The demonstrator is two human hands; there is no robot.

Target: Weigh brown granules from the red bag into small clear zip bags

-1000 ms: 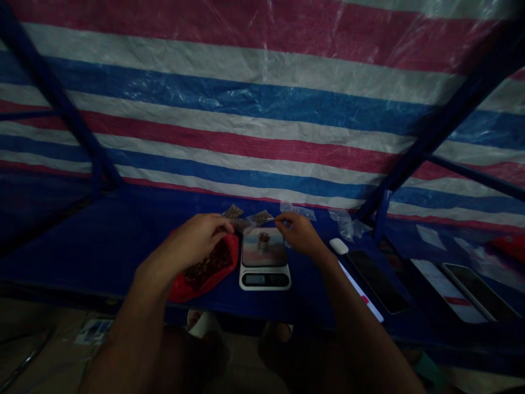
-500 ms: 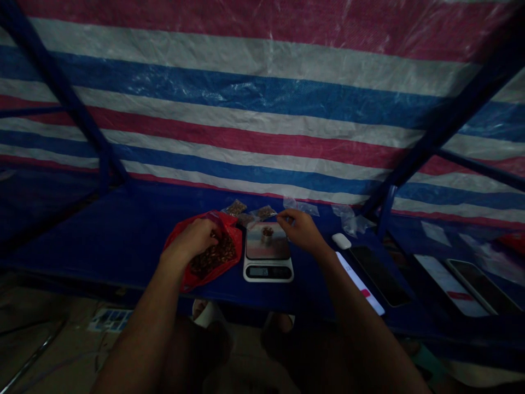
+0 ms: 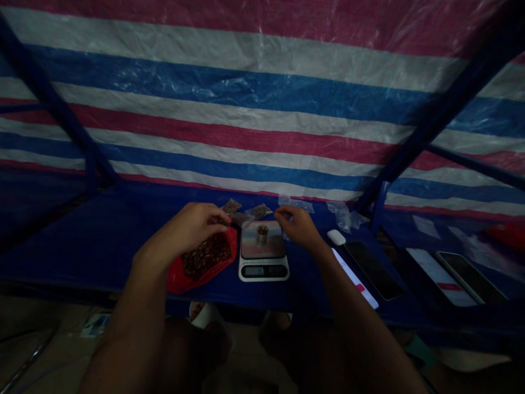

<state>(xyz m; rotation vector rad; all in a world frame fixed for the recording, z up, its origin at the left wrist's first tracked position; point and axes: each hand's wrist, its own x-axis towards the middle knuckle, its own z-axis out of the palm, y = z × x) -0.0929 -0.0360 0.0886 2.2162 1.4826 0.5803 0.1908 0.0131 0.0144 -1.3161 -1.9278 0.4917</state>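
Observation:
My left hand is above a red plastic bag of small dark-brown bean-like pieces. Its thumb and fingertips are brought together; whatever is between them is too small to make out. A white kitchen scale with a lit display stands to the right of the bag. On its plate sits a small metal cup with brown pieces in it. My right hand is at the plate's upper right, pinching with thumb and forefinger, and I cannot tell what it holds.
Small filled clear bags lie behind the scale, with clear plastic bags farther right. A white earbud case and several phones lie on the blue bench's right side. Blue frame bars and a striped tarp rise behind.
My left hand has lifted out of the red bag and moved up and toward the scale. The right hand keeps its pinch beside the scale. The view has shifted slightly.

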